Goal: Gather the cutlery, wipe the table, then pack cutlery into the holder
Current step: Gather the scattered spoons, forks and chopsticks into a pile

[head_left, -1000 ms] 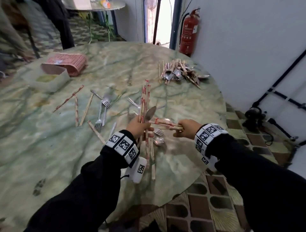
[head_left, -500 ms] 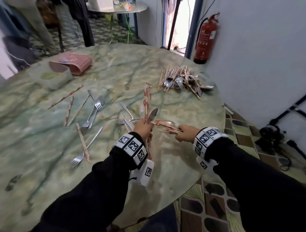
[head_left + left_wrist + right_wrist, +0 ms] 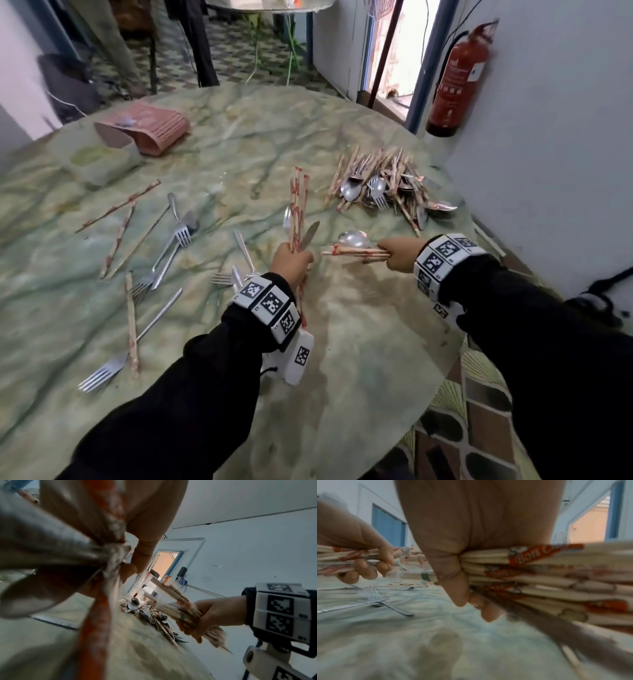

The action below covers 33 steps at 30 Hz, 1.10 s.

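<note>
Head view: left hand [image 3: 290, 262] fingers clench upright chopsticks [image 3: 297, 209]; right hand [image 3: 400, 254] grips level bundle [image 3: 356, 253]

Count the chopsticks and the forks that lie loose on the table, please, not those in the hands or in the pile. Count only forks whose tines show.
Loose chopsticks: 4
Loose forks, tines visible: 4
Total: 8
</note>
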Tool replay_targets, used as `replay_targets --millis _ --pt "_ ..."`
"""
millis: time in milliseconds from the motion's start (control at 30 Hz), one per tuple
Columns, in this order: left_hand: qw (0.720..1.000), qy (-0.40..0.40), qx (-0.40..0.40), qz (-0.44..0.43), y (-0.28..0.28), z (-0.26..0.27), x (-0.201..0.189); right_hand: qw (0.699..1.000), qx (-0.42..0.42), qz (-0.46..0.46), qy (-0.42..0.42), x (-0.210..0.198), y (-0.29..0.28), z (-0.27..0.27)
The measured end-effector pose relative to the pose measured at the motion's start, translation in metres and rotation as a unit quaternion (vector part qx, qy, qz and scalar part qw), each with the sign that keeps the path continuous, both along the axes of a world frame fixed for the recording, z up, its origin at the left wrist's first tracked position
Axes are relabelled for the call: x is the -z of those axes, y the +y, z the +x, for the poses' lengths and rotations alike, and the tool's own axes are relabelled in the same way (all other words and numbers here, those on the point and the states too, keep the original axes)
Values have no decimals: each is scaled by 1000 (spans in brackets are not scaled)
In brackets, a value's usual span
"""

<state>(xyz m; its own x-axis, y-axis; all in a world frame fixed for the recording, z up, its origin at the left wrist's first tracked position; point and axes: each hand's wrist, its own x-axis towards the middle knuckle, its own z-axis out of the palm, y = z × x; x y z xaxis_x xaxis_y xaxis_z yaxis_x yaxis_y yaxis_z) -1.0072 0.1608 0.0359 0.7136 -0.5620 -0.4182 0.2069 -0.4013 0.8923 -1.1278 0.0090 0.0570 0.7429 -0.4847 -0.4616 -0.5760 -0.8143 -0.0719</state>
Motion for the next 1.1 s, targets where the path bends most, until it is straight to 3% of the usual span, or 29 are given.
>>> replay_targets --millis 300,533,733,900,1100 --pt "991 69 -109 -24 -58 7 -4 984 -138 -110 -6 -31 -109 20" --pt "974 45 -222 -23 -110 3 -7 955 -261 -143 -5 -30 -178 47" --pt "992 5 -125 -15 -135 -11 -13 925 -346 -153 -16 -23 -211 72" --pt "992 -14 -126 -3 -150 0 -18 905 -388 -173 -31 -23 -227 101" --pt "989 -60 -132 10 -168 27 -19 903 -395 -165 -25 -11 -242 128"
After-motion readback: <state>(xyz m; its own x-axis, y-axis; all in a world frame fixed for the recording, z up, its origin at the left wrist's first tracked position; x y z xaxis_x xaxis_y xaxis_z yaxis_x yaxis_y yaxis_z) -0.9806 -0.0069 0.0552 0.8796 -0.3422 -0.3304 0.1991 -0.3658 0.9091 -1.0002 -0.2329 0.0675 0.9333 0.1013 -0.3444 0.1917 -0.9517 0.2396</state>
